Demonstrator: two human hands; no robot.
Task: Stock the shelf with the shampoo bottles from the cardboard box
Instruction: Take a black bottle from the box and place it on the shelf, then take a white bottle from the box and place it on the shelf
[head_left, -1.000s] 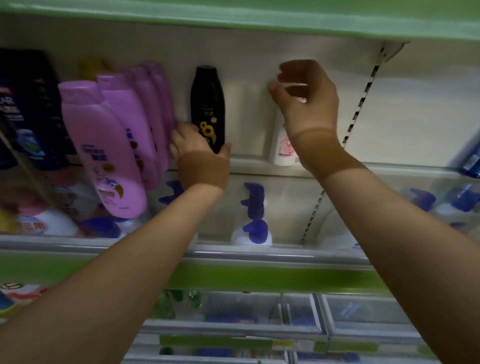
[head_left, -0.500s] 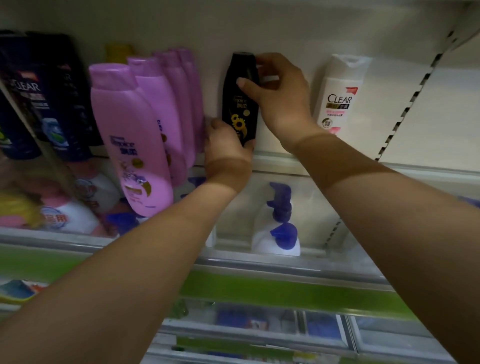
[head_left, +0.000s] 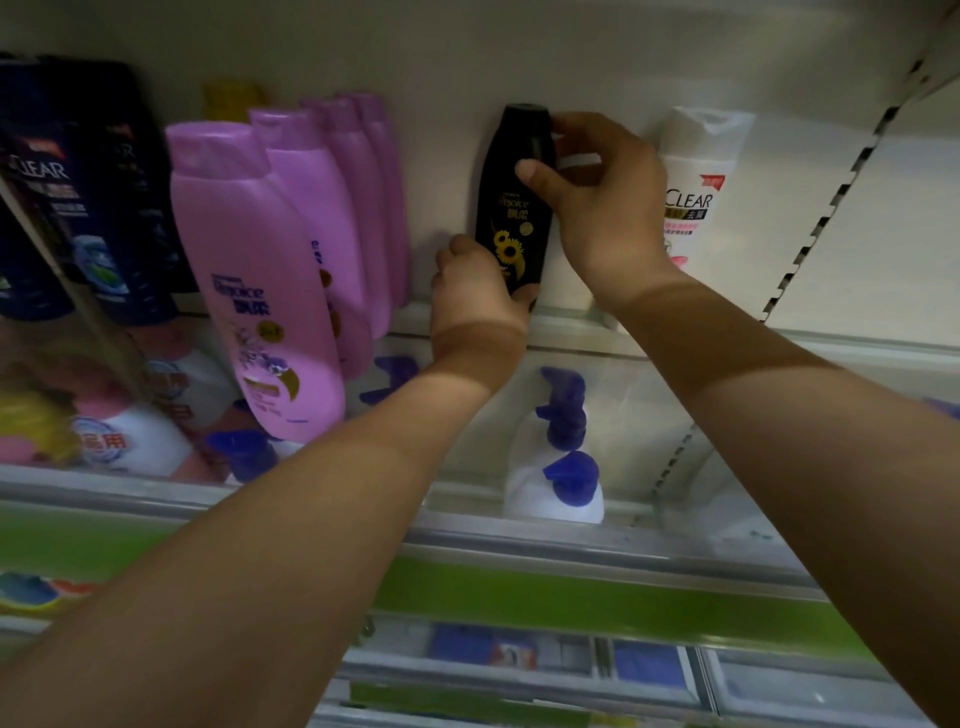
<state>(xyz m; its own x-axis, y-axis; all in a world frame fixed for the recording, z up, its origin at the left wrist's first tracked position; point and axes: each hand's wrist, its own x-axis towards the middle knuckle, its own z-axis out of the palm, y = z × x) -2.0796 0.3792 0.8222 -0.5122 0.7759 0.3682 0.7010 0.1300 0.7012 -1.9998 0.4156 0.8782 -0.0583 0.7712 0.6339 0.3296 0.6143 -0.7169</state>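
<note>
A slim black shampoo bottle (head_left: 514, 208), glossy plastic with a rounded shoulder, a flat dark cap and a yellow sunflower printed low on its front, stands upright at the back of the upper shelf (head_left: 571, 332), against the pale rear wall. The right hand (head_left: 602, 208) holds it near the top, thumb pressed on the front and the fingers (head_left: 576, 127) curled round by the cap. The left hand (head_left: 478, 296) grips the base, its fingers wrapped behind the bottle where they are hidden from sight. Just right of the right hand stands a white bottle (head_left: 696, 192) with a flip cap and red lettering, smooth and squared at the shoulders. To the left, apart from the black one, a row of purple bottles (head_left: 260, 270) with curved, bulging bodies leans in file, and beyond them dark blue bottles (head_left: 88, 192). Below, white pump bottles (head_left: 561, 467) with blue heads sit behind a clear plastic rail.
</note>
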